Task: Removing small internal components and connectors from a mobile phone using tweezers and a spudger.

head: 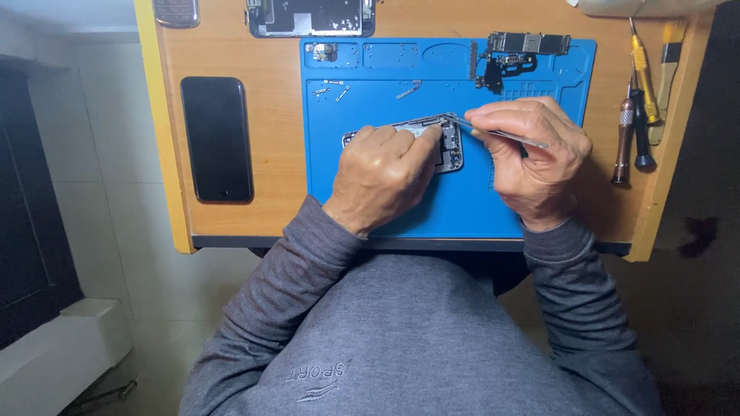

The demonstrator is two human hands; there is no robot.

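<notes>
Top-down view from a head cam: a person in a grey sweatshirt sits at a small wooden table [266, 154] w/ a blue repair mat [462, 200] covering its centre and right part.

An opened phone chassis [451, 150] lies near the mat's centre, long axis running left-right, roughly parallel to the table's front edge. Most of it is hidden under the left hand; only its right end and a bit of its left edge show.

Left hand [381, 173] rests on top of the chassis, fingers curled down and closed over it, pinning it to the mat. Thumb points right, toward the exposed end.

Right hand [532, 158] sits just right of the chassis, nearer the mat's right edge. Fingers pinched narrow around metal tweezers [493, 132]. Tweezers slant up-left from the hand; the tips reach the chassis's top right corner, just beside the left thumb. Can't tell if the tips grip anything, too small.

So the work point lies left of the right hand, and both hands meet at the chassis's right end.

Elsewhere: a circuit board [528, 46] at the mat's far right corner, small screws and parts [335, 88] along the mat's far left area, a black phone [216, 139] face-down near the table's left edge, screwdrivers [638, 115] along the right edge.
</notes>
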